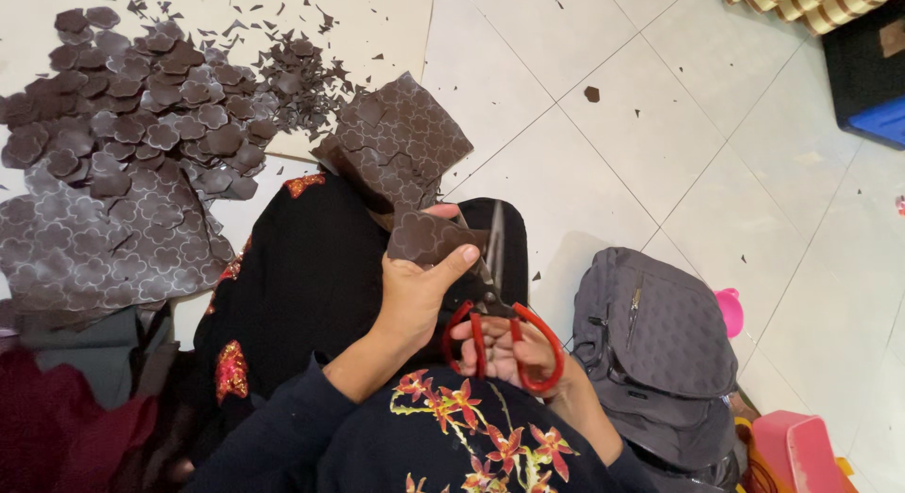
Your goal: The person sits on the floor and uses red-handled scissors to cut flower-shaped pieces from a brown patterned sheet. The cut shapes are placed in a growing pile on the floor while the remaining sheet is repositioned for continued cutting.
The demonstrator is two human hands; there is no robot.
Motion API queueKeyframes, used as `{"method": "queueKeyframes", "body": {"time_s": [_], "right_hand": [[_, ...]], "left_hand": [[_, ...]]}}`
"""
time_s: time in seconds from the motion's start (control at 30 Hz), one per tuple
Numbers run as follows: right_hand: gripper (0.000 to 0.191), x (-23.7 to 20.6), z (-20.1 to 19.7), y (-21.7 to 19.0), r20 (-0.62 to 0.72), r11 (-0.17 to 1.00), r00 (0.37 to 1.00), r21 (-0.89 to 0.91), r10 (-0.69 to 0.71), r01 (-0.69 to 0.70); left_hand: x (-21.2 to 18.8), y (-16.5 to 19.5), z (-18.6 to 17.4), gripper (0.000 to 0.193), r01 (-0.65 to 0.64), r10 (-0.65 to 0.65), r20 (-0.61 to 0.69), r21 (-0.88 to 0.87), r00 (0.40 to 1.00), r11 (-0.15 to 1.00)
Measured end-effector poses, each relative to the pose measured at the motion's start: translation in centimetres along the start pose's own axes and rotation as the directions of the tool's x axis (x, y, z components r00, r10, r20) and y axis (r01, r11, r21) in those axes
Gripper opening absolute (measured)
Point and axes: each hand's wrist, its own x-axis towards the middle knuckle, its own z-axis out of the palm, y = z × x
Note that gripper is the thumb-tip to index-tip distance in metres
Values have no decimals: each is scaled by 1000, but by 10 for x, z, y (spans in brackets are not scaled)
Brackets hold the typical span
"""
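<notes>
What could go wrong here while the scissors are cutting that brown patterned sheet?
The left hand pinches the brown patterned sheet close to the blades of the red-handled scissors in the right hand, so the thumb could get nicked. The sheet hangs unsupported over the lap and might twist, spoiling the cut line. Finished cut shapes lie among loose scraps on the floor, so good pieces may get mixed with waste.

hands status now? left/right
Left hand: closed on the brown patterned sheet.
Right hand: fingers through the red-handled scissors, gripping them.
</notes>
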Motion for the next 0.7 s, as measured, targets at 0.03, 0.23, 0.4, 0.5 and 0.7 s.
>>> {"method": "queueKeyframes", "body": {"time_s": [0.03, 0.23, 0.4, 0.5, 0.7], "right_hand": [[89, -2, 0, 2, -21, 1000, 1000, -5, 8, -9], [79, 0, 8, 10, -283, 986, 957, -166, -69, 22], [75, 3, 6, 19, -357, 934, 909, -347, -217, 87], [74, -1, 0, 20, -344, 892, 885, -426, -313, 150], [75, -6, -8, 22, -359, 821, 870, -565, -338, 86]], "left_hand": [[0, 0, -1, 49, 10, -10, -13, -3, 1000, 1000], [4, 3, -2, 48, -13, 14, -13, 42, 1000, 999], [0, 7, 0, 45, -47, 49, -14, 127, 999, 991], [1, 11, -1, 43, -51, 58, -50, 130, 997, 990], [1, 11, -1, 42, -37, 44, -64, 97, 997, 995]]}}
